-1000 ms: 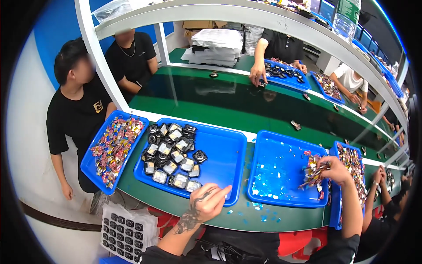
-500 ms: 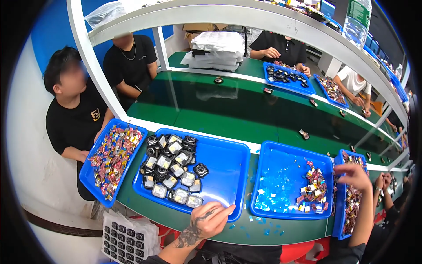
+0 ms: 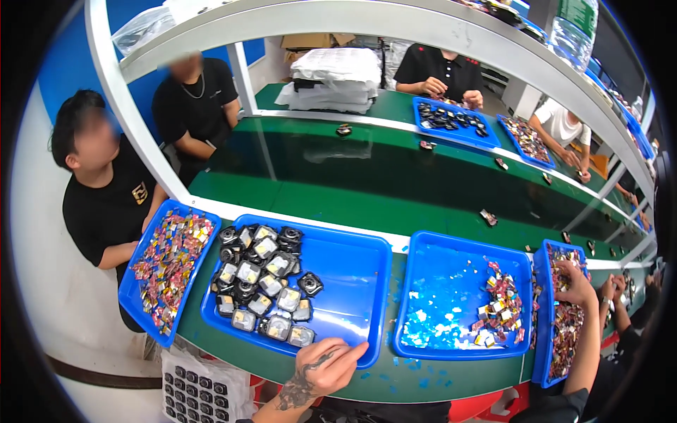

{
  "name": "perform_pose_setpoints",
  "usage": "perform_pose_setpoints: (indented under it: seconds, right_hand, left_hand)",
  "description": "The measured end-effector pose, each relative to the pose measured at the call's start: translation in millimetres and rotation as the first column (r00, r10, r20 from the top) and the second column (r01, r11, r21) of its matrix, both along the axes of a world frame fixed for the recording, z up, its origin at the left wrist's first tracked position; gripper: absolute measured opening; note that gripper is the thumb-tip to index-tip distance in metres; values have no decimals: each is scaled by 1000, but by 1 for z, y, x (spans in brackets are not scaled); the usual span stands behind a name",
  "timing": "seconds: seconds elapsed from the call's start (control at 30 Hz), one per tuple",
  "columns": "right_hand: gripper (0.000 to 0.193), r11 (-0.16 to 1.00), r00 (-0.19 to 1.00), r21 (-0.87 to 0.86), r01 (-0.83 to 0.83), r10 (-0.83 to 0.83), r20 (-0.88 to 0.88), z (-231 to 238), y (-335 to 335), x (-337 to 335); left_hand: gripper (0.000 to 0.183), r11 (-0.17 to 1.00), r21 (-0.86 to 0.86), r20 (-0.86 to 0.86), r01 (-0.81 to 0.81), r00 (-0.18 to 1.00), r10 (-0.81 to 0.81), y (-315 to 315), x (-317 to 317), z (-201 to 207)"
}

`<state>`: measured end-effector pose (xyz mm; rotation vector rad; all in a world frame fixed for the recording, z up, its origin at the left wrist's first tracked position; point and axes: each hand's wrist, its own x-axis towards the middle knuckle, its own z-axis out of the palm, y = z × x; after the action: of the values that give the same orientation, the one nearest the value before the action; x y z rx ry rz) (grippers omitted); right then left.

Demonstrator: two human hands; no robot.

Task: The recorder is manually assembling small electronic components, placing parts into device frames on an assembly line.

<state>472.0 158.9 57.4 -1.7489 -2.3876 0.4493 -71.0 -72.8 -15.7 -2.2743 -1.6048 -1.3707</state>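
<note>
My left hand [image 3: 326,368], tattooed at the back and wrist, is closed at the near right corner of a wide blue tray [image 3: 352,271]. Its fingertips are pressed together over the rim, and whatever they pinch is too small to make out. Black square camera-like modules [image 3: 270,285] with pale clear covers fill the left part of that tray. My right hand [image 3: 577,287] reaches into a narrow blue tray [image 3: 541,352] at the right, thumb and fingers apart over a heap of small pink and yellow parts [image 3: 568,331].
Between my hands stands a blue tray [image 3: 462,243] with blue film scraps and a pile of small parts [image 3: 499,307]. Another parts tray [image 3: 173,264] is at the left. A dark conveyor belt [image 3: 395,166] carries scattered pieces. Co-workers sit at left and across. A white frame bar [image 3: 310,49] crosses above.
My right hand has lowered from beside the narrow tray's far left edge into that tray. My left hand stays at the wide tray's corner. The view has shifted slightly.
</note>
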Motion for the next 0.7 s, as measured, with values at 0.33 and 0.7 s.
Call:
perform_pose_setpoints:
  seconds: [0.33,0.7]
  right_hand:
    - [58,991,992,133,33,-49,115,-7,-10,-35]
    - [28,952,961,134,277,-278,-8,2,-18,-11]
  left_hand:
    - [29,999,17,-18,-51,999,51,-1,-2,-8]
    - [31,1000,10,5,4,1000,-4,4,7,-8]
